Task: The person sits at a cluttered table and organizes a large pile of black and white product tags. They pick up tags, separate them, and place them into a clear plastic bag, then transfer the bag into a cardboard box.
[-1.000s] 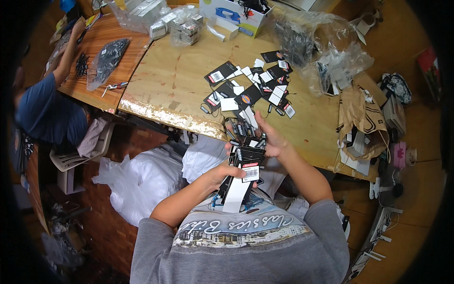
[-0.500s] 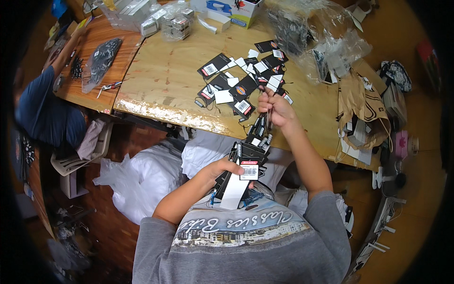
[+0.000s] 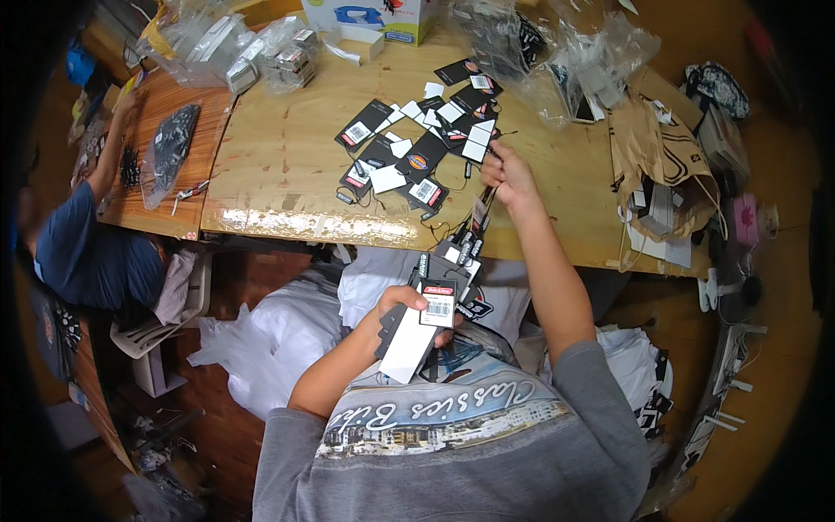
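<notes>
In front of my chest, my left hand (image 3: 393,303) is closed round a stack of hang tags (image 3: 407,342), black and white, the top one carrying a red band and a barcode. Dark cords with small black tabs (image 3: 468,248) run up from this stack. Over the table's near part, my right hand (image 3: 509,181) pinches the upper ends of the cords, fingers pressed together. Just beyond and left of it, a loose pile of black and white hang tags (image 3: 417,163) lies spread on the table, several with their own cords.
The wooden table (image 3: 287,165) spans the front. A brown paper bag (image 3: 661,161) stands at its right; clear plastic bags (image 3: 600,65) and a box (image 3: 409,19) lie at the back. White bundles (image 3: 278,326) sit below. At left, a person in a blue sleeve (image 3: 74,213) works.
My right hand has moved slightly up and right, drawing the cords straighter. The stack in my left hand has shifted slightly left and looks more even. The view has turned slightly.
</notes>
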`<state>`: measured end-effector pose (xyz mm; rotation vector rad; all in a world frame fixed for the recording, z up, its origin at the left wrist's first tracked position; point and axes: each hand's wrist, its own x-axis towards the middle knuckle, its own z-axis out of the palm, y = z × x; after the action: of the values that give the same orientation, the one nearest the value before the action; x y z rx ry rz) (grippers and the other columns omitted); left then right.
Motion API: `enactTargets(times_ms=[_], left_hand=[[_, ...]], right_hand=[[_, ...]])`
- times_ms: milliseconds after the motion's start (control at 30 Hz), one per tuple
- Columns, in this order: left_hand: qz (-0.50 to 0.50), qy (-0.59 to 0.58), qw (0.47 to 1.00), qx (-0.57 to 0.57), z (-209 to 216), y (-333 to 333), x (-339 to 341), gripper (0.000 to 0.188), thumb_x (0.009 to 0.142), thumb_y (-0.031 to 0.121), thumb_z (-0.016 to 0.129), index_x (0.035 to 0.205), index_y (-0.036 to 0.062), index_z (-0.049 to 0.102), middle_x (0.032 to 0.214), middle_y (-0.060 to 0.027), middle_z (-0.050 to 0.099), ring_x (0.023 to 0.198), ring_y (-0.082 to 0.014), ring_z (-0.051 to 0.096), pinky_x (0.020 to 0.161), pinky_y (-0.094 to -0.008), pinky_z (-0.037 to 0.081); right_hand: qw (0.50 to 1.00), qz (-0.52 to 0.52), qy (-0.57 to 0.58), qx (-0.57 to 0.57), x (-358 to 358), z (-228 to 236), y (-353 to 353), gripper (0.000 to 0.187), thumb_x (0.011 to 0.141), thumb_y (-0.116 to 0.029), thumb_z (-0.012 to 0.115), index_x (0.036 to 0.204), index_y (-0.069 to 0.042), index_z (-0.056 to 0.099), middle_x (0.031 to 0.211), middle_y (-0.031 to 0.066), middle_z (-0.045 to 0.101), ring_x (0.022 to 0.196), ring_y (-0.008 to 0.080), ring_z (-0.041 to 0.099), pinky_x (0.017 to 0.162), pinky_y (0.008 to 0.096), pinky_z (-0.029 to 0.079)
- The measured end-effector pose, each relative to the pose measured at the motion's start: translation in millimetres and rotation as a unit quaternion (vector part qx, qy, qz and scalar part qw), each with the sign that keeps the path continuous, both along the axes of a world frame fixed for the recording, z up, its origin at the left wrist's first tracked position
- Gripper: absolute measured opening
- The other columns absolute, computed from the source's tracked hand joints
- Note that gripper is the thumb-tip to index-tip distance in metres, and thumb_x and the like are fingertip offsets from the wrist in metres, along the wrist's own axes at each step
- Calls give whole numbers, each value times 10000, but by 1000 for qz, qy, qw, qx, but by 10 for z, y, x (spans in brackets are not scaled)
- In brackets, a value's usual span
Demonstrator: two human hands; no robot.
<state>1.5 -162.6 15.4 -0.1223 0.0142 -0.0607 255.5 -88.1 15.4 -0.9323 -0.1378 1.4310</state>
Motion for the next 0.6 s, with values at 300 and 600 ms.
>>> enactTargets(times_ms=[300,600], left_hand=[[109,-29,994,-9,130,-20,17,463,601,182,495,1026,5,446,828,-163,480,653,-275,492,599,-337,391],[106,11,992,67,101,33,64,547,591,185,501,1064,-64,386,893,-202,489,683,-299,520,629,-375,416]], right_hand=[[771,119,-624,33,-88,470,-941,96,736,-91,544,793,-15,547,762,50,555,690,112,511,611,208,404],[823,166,-538,77,-831,819,-1473,240,625,-57,647,838,4,555,762,76,583,719,151,552,655,244,425]])
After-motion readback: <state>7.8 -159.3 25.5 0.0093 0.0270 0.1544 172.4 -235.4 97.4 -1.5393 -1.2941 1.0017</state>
